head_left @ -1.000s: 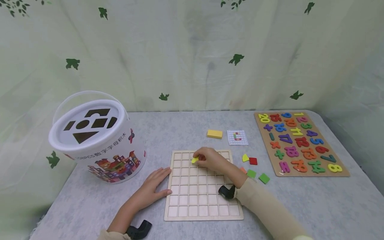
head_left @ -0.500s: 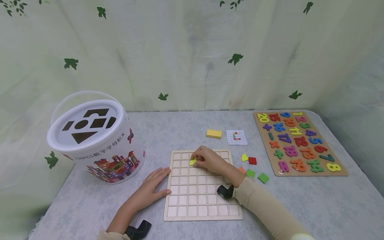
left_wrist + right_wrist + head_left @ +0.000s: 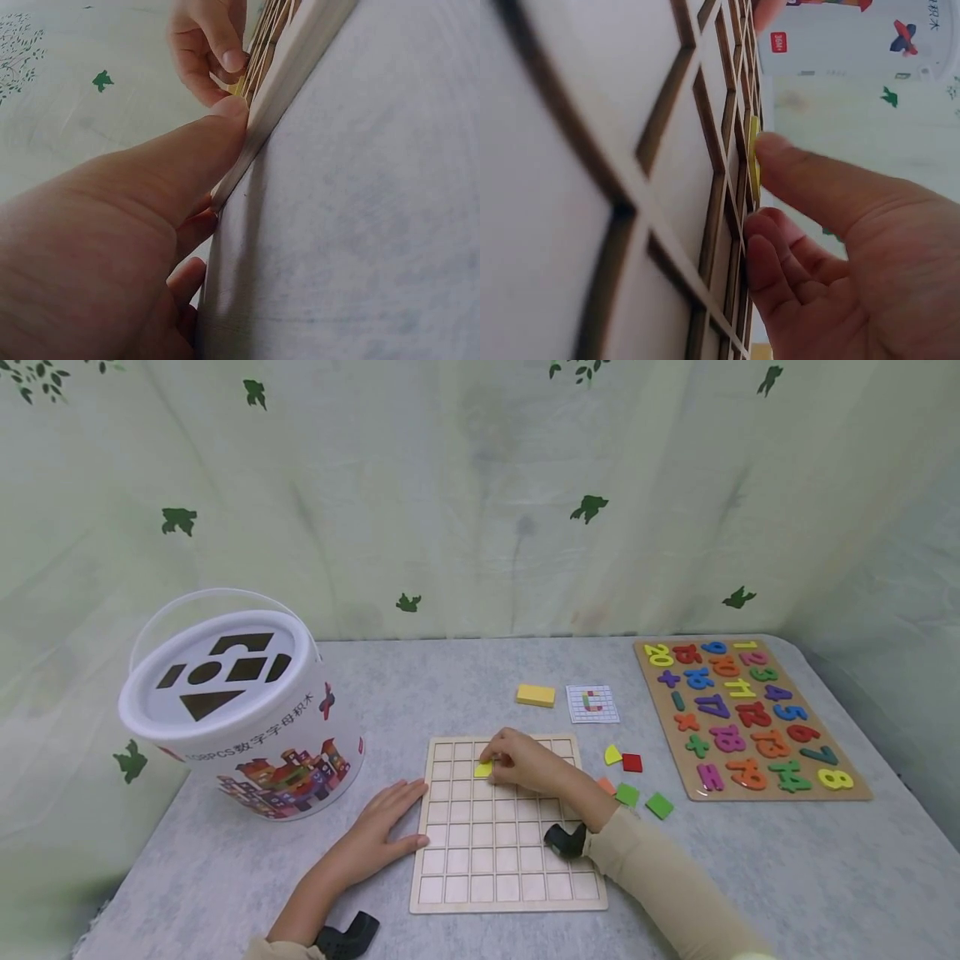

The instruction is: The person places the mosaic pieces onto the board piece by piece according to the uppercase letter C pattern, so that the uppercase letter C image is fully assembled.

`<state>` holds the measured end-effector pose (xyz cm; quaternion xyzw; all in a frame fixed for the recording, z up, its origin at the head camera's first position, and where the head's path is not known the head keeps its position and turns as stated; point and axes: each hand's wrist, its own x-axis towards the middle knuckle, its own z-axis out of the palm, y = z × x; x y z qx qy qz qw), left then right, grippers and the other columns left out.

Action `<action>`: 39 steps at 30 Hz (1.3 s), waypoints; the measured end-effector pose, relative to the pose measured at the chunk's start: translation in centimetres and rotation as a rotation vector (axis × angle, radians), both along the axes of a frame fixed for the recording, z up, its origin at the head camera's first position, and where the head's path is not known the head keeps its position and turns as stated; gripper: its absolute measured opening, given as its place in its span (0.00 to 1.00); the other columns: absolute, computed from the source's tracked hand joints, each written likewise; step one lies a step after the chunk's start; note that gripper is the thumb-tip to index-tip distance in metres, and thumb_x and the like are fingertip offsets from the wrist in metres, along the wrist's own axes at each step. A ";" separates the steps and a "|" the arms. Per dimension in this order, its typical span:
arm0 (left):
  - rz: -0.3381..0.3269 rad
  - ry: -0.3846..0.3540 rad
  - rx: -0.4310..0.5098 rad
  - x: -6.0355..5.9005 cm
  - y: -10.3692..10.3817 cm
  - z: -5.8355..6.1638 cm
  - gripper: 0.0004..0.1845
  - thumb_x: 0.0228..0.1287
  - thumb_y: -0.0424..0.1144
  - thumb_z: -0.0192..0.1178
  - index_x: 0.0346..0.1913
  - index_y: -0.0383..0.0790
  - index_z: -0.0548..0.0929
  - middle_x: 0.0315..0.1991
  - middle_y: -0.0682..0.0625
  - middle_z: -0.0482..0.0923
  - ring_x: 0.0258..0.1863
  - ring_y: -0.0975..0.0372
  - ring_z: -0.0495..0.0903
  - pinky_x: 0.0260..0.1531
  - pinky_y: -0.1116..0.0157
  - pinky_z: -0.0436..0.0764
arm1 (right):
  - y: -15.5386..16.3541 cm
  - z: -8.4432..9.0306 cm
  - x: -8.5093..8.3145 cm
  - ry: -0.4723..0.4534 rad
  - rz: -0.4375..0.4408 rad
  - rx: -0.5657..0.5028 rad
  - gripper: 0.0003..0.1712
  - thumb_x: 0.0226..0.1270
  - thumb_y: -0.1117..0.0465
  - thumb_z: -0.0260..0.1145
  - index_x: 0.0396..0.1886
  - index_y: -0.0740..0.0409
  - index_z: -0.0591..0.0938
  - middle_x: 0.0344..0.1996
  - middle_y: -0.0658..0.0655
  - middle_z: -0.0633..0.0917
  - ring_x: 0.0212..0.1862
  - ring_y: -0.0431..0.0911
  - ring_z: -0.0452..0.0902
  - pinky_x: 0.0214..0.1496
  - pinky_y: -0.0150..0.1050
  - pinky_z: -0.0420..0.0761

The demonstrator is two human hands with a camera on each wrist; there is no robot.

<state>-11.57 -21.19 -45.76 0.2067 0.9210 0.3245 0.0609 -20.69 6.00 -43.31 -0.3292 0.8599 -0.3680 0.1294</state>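
A pale wooden grid board lies flat on the table. My right hand is over its upper part and holds a small yellow tile between thumb and fingers, at a cell in the second row. Seen from the right wrist, the thumb lies against the yellow tile, which is down at the grid's ribs; the fingers cover part of its shape. My left hand rests at the board's left edge with fingers extended, and the thumb touches the rim in the left wrist view.
Right of the board lie a yellow quarter-round tile, a red square, green tiles and a partly hidden orange one. Behind are a yellow block and pattern card. A bucket and number board flank them.
The yellow tile has shifted slightly left and down into the grid area, and now looks flatter under the right fingers. The left hand has stayed at the board's edge.
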 end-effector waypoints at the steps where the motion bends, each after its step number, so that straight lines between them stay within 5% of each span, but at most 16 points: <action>1: 0.001 0.001 -0.001 0.0 0.0 0.0 0.40 0.54 0.57 0.59 0.68 0.45 0.60 0.66 0.47 0.56 0.66 0.50 0.48 0.60 0.45 0.50 | 0.1 0.2 0.1 -0.012 0.000 0.001 0.14 0.59 0.61 0.65 0.46 0.55 0.80 0.40 0.50 0.73 0.36 0.41 0.69 0.39 0.34 0.72; 9: 0.001 -0.002 0.012 0.0 0.0 0.1 0.40 0.53 0.56 0.60 0.67 0.45 0.60 0.66 0.47 0.56 0.66 0.50 0.48 0.60 0.46 0.49 | 2.0 2.4 1.1 -0.060 -0.046 -0.040 0.26 0.58 0.58 0.66 0.56 0.57 0.74 0.50 0.53 0.73 0.48 0.49 0.71 0.49 0.43 0.73; 19: 0.001 -0.005 0.006 0.0 0.0 0.0 0.40 0.53 0.57 0.60 0.68 0.45 0.60 0.67 0.48 0.56 0.66 0.50 0.48 0.61 0.46 0.49 | 7.8 4.0 2.8 0.099 -0.240 -0.058 0.30 0.54 0.56 0.69 0.58 0.54 0.73 0.58 0.55 0.71 0.61 0.52 0.61 0.57 0.54 0.66; 29: 0.004 0.001 -0.004 0.1 0.0 0.0 0.40 0.54 0.57 0.59 0.68 0.45 0.59 0.67 0.48 0.56 0.66 0.50 0.48 0.60 0.46 0.49 | 13.8 1.2 3.1 0.095 -0.361 0.047 0.31 0.55 0.56 0.68 0.59 0.58 0.71 0.58 0.61 0.70 0.59 0.56 0.63 0.55 0.56 0.66; 39: -0.003 0.011 -0.001 0.1 0.0 0.1 0.40 0.54 0.56 0.60 0.67 0.45 0.60 0.67 0.48 0.56 0.66 0.50 0.48 0.61 0.46 0.49 | 15.7 -0.6 3.3 -0.013 -0.403 0.069 0.25 0.56 0.62 0.67 0.55 0.61 0.73 0.50 0.60 0.75 0.51 0.54 0.70 0.52 0.51 0.72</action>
